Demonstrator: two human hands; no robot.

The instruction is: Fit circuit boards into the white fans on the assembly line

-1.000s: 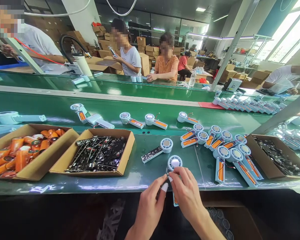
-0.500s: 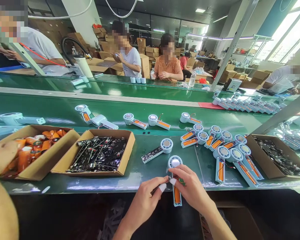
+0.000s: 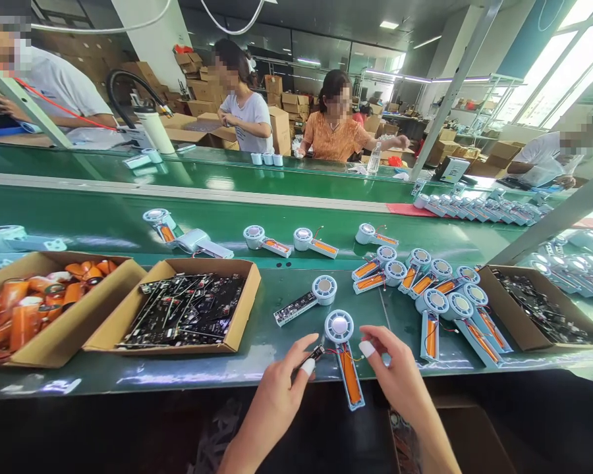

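In front of me lies a light-blue handheld fan (image 3: 339,324) with a round head and an orange battery (image 3: 350,376) in its opened handle, which juts past the table's front edge. My left hand (image 3: 282,388) is closed on a small black circuit board (image 3: 317,353) just left of the fan. Thin red and yellow wires run between the board and the fan's handle. My right hand (image 3: 395,365) is to the right of the handle, thumb and fingers apart, its thumb tip close to a yellow wire. Another fan with a circuit board in its handle (image 3: 301,307) lies behind.
Cardboard boxes hold orange batteries (image 3: 27,319) and black circuit boards (image 3: 188,306) at left, more boards (image 3: 548,313) at right. Several fans (image 3: 435,303) cluster at right. Others lie on the green conveyor belt (image 3: 217,214). People sit across it.
My right hand has drawn back rightward from the fan and its fingers have parted. A bare arm over the battery box has left view. The person in orange has stretched out an arm.
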